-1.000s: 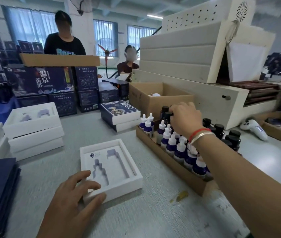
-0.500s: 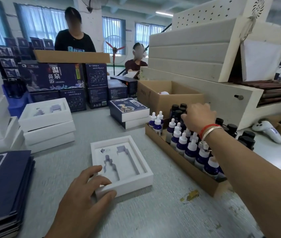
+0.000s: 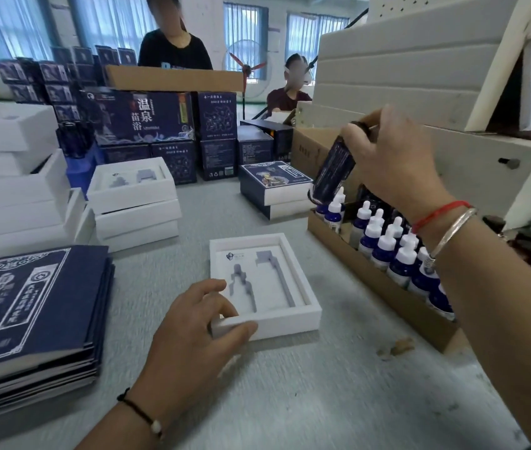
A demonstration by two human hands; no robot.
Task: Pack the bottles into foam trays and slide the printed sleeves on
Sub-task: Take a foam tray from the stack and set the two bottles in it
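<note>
Since a second ago the right hand (image 3: 394,164) has come up out of the carton (image 3: 377,287) with a dark bottle (image 3: 334,170) pinched by its cap, where before it was only reaching down among the black caps.

On the grey table (image 3: 290,401) the white foam tray (image 3: 265,284) lies in the middle, both of its cut-outs empty. A stack of printed sleeves (image 3: 27,306) sits well to its left, untouched. The carton, with its rows of white-topped droppers (image 3: 387,241), stands just right of the tray.

The bottle hangs tilted, cap up and away, base down toward the tray, above the carton's far end. It lies up and to the right of the tray; the tray's slots run lengthways away from the person, so I judge the bottle must be brought down-left and laid flat along them.

The left hand (image 3: 192,329) grips the tray's near left corner, thumb on the rim, fingers curled over it, and steadies it. It is the nearer hand to the tray; the right one carries the load.
</note>
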